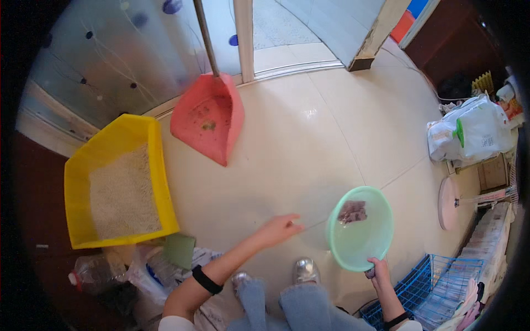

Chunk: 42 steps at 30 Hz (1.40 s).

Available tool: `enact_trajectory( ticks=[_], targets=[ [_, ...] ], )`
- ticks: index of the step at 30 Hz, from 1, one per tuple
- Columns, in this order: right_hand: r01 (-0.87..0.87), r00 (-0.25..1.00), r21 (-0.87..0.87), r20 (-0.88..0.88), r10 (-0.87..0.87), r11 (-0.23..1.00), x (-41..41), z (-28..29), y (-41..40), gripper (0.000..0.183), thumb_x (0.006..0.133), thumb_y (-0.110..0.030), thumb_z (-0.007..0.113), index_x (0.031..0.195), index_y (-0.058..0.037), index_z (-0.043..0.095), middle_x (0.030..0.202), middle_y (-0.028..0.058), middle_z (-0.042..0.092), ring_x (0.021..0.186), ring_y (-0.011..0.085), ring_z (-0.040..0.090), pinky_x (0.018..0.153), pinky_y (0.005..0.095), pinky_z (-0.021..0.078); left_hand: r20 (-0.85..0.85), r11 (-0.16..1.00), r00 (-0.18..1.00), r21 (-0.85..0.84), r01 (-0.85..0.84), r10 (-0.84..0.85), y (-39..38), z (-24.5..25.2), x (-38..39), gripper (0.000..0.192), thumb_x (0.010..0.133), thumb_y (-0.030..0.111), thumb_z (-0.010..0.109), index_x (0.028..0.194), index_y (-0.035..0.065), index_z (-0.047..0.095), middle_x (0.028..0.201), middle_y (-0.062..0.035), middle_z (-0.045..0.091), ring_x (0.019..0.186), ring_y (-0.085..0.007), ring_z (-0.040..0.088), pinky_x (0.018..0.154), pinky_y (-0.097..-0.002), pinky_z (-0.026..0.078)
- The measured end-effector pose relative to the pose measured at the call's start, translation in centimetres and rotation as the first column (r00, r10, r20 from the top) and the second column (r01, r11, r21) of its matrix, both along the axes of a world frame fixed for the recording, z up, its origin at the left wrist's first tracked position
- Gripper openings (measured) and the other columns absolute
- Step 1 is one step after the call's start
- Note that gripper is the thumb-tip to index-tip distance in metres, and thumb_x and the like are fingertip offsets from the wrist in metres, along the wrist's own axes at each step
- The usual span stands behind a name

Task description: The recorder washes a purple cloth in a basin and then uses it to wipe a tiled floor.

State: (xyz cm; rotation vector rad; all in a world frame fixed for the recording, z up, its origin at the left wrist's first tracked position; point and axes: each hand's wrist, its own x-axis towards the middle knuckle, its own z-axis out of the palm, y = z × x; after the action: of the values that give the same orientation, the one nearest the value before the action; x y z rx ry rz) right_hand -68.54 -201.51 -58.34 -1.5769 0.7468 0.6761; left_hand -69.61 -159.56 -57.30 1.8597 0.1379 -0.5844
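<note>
A light green plastic basin (359,244) hangs over the tiled floor, tilted, with its rim gripped at the lower right by my right hand (377,271). Something dark and crumpled is also partly visible in that hand, below the rim. Inside the basin, near its upper left wall, lies a dark purplish piece of cloth (352,212). My left hand (285,228) is to the left of the basin, apart from it, fingers spread and nothing seen in them.
A yellow litter tray (169,207) with sandy litter stands left. A red dustpan (236,124) leans by the frosted glass door. At right are white plastic bags (476,128), a round pink base (448,202) and a blue wire rack (430,269). A plastic bottle (95,273) lies lower left.
</note>
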Motion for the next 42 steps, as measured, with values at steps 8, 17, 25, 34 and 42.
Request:
enact_trajectory(
  ticks=[8,17,25,34,42],
  targets=[
    [0.49,0.869,0.025,0.067,-0.49,0.872,-7.1,-2.1,-10.4,0.022,0.077,-0.013,0.06,0.092,-0.0011,0.049,0.059,0.0099,0.051,0.032,0.016,0.033,0.032,0.0298,0.023,-0.054,0.973,0.973,-0.042,-0.228,0.226,7.2,4.6,-8.9,0.036,0.094,0.021,0.054,0.122,-0.0012,0.055,0.096,-0.0125,0.068,0.092,-0.0167,0.065,0.08,-0.0292,0.049],
    [0.796,0.6,0.111,-0.023,-0.8,0.594,-12.6,-10.1,-16.7,0.018,0.086,-0.021,0.053,0.094,-0.0047,0.047,0.049,0.0038,0.037,0.032,0.0141,0.028,0.033,0.0298,0.0229,0.034,0.892,0.893,-0.087,-0.444,0.448,3.4,16.8,-21.3,0.023,0.094,0.021,0.055,0.107,0.0025,0.06,0.091,-0.0045,0.065,0.084,-0.0123,0.059,0.076,-0.0253,0.047],
    [0.816,0.568,0.099,0.048,-0.822,0.569,-12.0,-13.9,-14.9,0.055,0.08,-0.06,0.062,0.082,-0.0065,0.052,0.051,0.0045,0.039,0.033,0.0152,0.03,0.036,0.0294,0.0198,0.353,0.773,0.687,-0.306,-0.556,0.635,-0.5,27.1,-30.2,0.016,0.088,0.018,0.06,0.088,0.0053,0.05,0.082,-0.0001,0.047,0.079,-0.0108,0.046,0.076,-0.024,0.039],
    [0.386,0.909,0.128,0.116,-0.4,0.914,-13.5,-7.0,-8.6,0.055,0.078,-0.053,0.07,0.078,-0.0014,0.051,0.054,0.0056,0.046,0.034,0.0136,0.036,0.035,0.03,0.0234,0.656,0.747,0.734,0.397,-0.533,0.175,-10.6,30.8,-32.0,0.02,0.088,0.018,0.063,0.087,0.0015,0.052,0.075,-0.0066,0.051,0.071,-0.0213,0.051,0.067,-0.0325,0.043],
    [-0.236,0.889,-0.155,0.364,0.277,0.959,-9.0,-3.5,-5.7,0.042,0.075,-0.024,0.074,0.103,0.003,0.056,0.072,0.0084,0.058,0.056,0.0165,0.054,0.047,0.0328,0.0429,0.517,0.849,0.848,0.495,-0.186,-0.115,-10.3,24.8,-29.9,0.017,0.088,0.012,0.059,0.08,-0.0005,0.051,0.076,-0.0179,0.052,0.073,-0.0361,0.052,0.066,-0.0433,0.041]
  ],
)
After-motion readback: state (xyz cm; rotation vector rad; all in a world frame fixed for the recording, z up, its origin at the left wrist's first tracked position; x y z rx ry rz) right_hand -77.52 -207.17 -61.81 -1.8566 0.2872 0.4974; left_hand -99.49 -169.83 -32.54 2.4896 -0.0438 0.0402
